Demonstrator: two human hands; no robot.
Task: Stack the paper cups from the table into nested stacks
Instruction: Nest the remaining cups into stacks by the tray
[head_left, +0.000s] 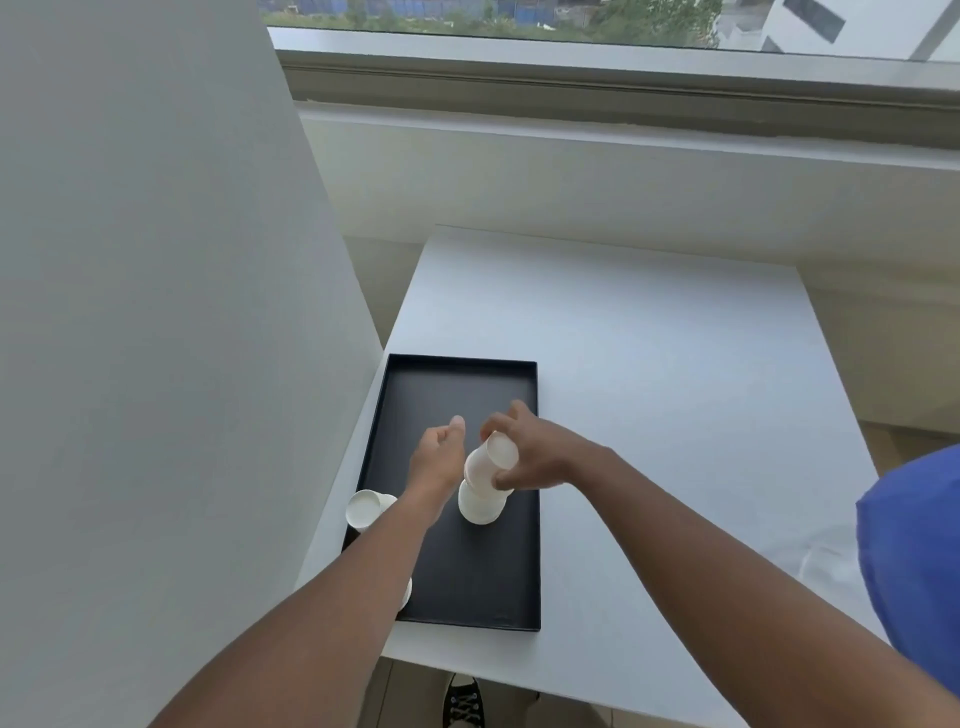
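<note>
paper cup, white and upside down, sat tilted in our right hand, whose fingers wrapped its far side while the thumb pressed the near side. directly below those fingertips the held cup's mouth met a second inverted cup, which stood on the floor of the black tray; whether the two were already nested we could not tell. our left hand hovered just to the left of the held cup, loosely curled with the thumb raised, grasping nothing and not touching the cup. beneath our left wrist, at the tray's left rim, a third cup leaned, and nearer us another cup showed only as a sliver behind the forearm. the tray lay on the white table.
</note>
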